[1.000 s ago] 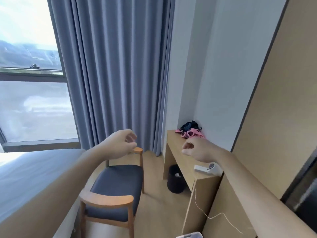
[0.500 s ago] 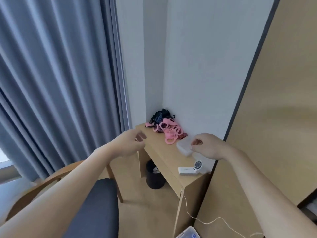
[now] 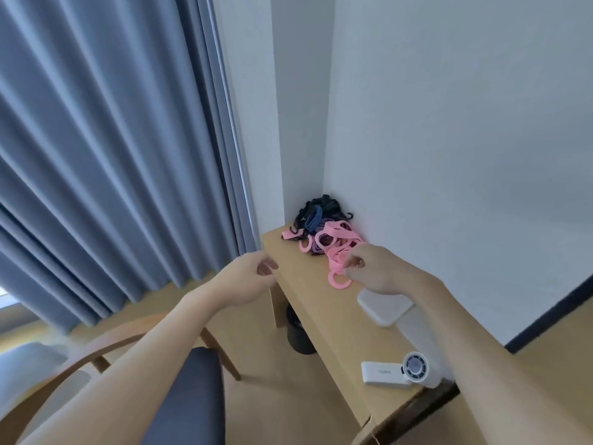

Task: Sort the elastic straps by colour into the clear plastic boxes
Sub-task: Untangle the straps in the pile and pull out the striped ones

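Presently, elastic straps [image 3: 333,239], pink and dark, heaped in the far corner of the counter [image 3: 305,284]. Over the nearest pink loops, right hand [image 3: 375,271] curled; cannot tell whether gripping one. Beneath its wrist, clear plastic box [image 3: 385,308]. At the counter's edge, left hand [image 3: 247,281] loosely curled, empty.

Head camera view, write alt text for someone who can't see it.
A person's right hand hovers over tangled pink and black elastic straps on a wooden desk, left hand at its edge. A clear plastic box and white fan lie nearby.
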Action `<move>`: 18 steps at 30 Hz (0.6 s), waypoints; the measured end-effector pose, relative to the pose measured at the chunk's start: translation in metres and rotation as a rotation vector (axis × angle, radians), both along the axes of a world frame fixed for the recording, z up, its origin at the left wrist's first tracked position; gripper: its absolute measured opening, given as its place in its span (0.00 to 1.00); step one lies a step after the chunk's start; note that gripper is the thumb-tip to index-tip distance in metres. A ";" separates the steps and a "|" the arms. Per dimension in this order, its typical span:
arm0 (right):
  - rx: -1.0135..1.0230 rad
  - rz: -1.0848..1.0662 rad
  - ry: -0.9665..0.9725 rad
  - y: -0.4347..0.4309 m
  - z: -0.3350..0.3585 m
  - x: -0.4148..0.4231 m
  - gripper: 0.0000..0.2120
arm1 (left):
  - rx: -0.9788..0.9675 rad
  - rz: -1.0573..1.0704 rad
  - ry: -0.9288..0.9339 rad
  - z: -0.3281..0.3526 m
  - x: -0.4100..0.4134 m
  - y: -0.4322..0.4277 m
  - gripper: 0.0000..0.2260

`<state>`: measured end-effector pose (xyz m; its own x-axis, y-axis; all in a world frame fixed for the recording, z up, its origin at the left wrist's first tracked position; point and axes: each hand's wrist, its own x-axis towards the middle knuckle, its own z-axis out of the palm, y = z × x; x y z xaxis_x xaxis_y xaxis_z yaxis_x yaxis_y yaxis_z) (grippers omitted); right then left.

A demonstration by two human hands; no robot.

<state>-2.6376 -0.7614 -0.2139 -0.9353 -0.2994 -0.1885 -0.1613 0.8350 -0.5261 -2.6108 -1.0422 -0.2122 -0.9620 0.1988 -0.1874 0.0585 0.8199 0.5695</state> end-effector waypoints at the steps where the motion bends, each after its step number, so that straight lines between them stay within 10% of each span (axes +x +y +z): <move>1: -0.001 -0.003 -0.010 0.002 -0.005 -0.009 0.02 | 0.001 0.006 -0.011 -0.003 -0.010 0.001 0.13; 18: 0.083 -0.101 -0.099 0.036 -0.045 -0.079 0.06 | 0.068 -0.098 -0.132 -0.054 -0.125 0.041 0.12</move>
<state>-2.7168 -0.7256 -0.2589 -0.9355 -0.1842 -0.3014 -0.0250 0.8857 -0.4636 -2.7355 -1.0010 -0.2661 -0.9053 0.3074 -0.2931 0.0579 0.7730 0.6318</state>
